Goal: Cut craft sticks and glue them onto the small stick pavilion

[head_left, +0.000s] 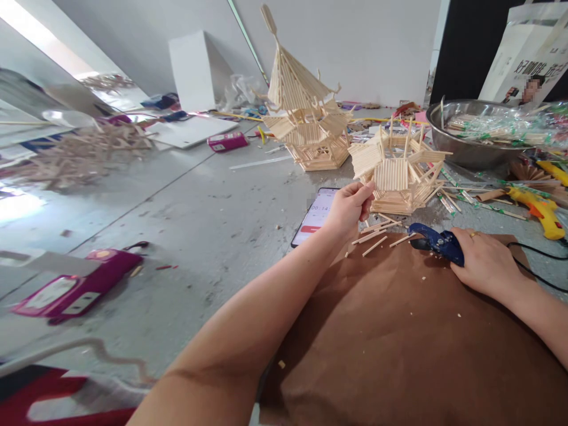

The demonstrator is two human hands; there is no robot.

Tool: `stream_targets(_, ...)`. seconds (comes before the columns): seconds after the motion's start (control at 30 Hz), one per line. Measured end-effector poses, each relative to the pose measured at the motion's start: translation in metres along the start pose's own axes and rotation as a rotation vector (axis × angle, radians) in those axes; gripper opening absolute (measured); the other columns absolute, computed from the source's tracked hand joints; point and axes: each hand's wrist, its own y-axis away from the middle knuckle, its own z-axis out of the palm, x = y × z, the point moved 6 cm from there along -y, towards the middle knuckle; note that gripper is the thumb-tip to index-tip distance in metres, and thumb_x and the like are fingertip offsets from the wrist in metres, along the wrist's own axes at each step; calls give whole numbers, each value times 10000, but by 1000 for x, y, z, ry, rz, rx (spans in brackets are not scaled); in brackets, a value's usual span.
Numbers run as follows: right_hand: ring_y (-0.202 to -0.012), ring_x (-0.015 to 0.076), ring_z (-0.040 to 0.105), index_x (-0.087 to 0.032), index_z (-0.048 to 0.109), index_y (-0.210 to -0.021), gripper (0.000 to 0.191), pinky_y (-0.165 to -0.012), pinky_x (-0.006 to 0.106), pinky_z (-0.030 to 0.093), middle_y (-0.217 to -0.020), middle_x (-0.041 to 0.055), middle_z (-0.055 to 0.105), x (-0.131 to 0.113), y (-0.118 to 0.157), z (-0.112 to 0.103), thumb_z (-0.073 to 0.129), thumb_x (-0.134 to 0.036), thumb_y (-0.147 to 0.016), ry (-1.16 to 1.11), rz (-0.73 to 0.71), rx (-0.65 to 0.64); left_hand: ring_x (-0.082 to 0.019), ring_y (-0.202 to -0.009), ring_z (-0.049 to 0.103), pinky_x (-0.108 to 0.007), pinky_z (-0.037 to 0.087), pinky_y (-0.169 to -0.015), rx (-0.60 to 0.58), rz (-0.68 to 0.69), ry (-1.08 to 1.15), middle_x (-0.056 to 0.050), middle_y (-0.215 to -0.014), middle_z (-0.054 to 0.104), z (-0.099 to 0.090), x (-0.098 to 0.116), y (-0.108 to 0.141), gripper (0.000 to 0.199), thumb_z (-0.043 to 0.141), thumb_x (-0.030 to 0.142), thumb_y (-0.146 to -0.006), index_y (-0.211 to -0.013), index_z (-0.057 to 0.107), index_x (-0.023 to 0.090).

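My left hand point(352, 207) is closed in a pinch at the lower left edge of a small six-sided wooden stick structure point(393, 174); what lies between the fingertips is too small to make out. My right hand point(486, 260) is wrapped around the handles of a blue cutter point(437, 242), which rests on the brown sheet point(399, 343). Loose short sticks point(375, 245) lie between the hands, in front of the structure. A phone point(317, 216) with a timer on its screen lies beside my left wrist.
A taller stick pagoda point(306, 118) stands behind. At the right are a metal bowl point(470, 151) of wrapped sticks and a yellow glue gun point(539, 207). Purple power strips point(84, 284) and a stick pile point(84, 157) lie left.
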Motion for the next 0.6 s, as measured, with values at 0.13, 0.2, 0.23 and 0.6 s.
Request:
stream_targets(0.13, -725, 220, 570, -162, 507, -1032, 345, -609, 310, 354, -852, 88, 620, 0, -1, 0, 473, -280, -709, -13, 10, -12, -15, -296, 283, -175, 193, -320, 46, 101, -71, 74, -358, 379, -3, 4, 2, 308, 586, 336, -731, -522, 446, 160)
stream_targets(0.2, -722, 217, 567, -165, 509, -1035, 347, -607, 309, 353, -865, 91, 622, 1, -1, 1, 476, -281, -709, -12, 13, -19, -16, -296, 286, -182, 185, -322, 53, 134, -99, 71, -361, 382, -3, 6, 2, 311, 574, 322, -746, -516, 435, 166)
stream_targets(0.23, -723, 215, 567, -167, 509, -1035, 346, -609, 308, 354, -870, 91, 622, 1, -1, 1, 476, -282, -710, -10, 14, -18, -17, -294, 286, -184, 183, -322, 51, 138, -108, 70, -359, 381, -3, 7, 2, 310, 565, 309, -754, -513, 431, 168)
stream_targets(0.6, -767, 241, 582, -147, 500, -1058, 370, -637, 325, 375, -915, 109, 624, -1, 0, 1, 466, -288, -718, 9, 1, -16, -16, -267, 271, -168, 167, -296, 29, -28, -5, 84, -332, 356, 0, 1, -2, 273, 571, 276, -730, -526, 433, 157)
